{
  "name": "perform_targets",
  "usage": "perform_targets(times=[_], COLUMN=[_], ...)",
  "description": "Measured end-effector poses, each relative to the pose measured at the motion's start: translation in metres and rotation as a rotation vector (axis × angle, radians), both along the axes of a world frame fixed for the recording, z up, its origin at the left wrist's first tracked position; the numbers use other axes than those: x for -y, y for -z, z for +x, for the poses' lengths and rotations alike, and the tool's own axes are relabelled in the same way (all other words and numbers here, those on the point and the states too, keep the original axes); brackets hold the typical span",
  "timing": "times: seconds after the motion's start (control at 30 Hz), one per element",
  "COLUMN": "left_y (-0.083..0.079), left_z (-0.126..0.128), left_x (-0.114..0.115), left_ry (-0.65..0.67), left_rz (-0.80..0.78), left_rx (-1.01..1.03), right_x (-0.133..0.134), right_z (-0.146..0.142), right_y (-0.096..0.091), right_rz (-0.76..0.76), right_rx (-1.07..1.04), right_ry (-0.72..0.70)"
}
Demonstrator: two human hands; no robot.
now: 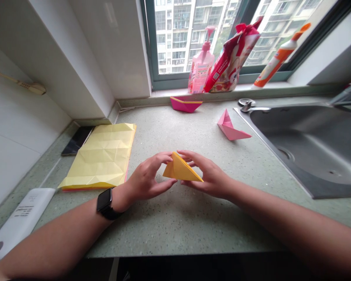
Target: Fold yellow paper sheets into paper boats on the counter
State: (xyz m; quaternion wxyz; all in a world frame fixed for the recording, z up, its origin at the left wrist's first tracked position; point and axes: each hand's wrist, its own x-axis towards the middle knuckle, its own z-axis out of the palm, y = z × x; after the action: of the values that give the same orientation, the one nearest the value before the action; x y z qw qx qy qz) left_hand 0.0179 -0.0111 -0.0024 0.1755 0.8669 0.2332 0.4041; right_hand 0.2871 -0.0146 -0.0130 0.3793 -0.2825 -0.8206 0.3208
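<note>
Together, the left hand (pixel 148 177) and right hand (pixel 208 175) pinch a folded orange paper triangle (pixel 180 170) just above the tabletop (pixel 175 226), with a stack of yellow sheets (pixel 102 156) lying to their left.

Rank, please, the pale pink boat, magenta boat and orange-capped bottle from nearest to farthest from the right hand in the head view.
1. Pale pink boat, beyond the right hand, beside the sink.
2. Magenta boat, under the windowsill, farther left.
3. Orange-capped bottle, on the windowsill, far right.
</note>
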Motion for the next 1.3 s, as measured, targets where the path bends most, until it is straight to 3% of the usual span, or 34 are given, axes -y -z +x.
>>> perform_targets(times=[0.2, 0.37, 0.6, 0.77, 1.07, 1.3], left_y=[0.004, 0.007, 0.008, 0.002, -0.002, 0.006], left_z=[-0.002, -0.004, -0.005, -0.004, -0.009, 0.000], left_x=[0.000, 0.001, 0.000, -0.002, -0.007, -0.004], left_ry=[-0.022, -0.009, 0.159, 0.266, 0.211, 0.132], left_rz=[-0.051, -0.144, -0.558, -0.710, -0.617, -0.525], left_rx=[-0.024, 0.013, 0.238, 0.308, 0.248, 0.243], right_x=[0.001, 0.000, -0.003, -0.005, -0.009, -0.007], right_z=[0.000, 0.005, 0.003, 0.003, 0.014, 0.004], right_y=[-0.001, -0.002, -0.005, -0.007, -0.012, -0.003], right_rz=[0.088, 0.061, -0.034, -0.138, -0.266, -0.125], right_rx=[0.070, 0.112, -0.015, -0.085, -0.079, -0.009], right_ry=[0.073, 0.135, 0.123, 0.046, -0.034, 0.107])
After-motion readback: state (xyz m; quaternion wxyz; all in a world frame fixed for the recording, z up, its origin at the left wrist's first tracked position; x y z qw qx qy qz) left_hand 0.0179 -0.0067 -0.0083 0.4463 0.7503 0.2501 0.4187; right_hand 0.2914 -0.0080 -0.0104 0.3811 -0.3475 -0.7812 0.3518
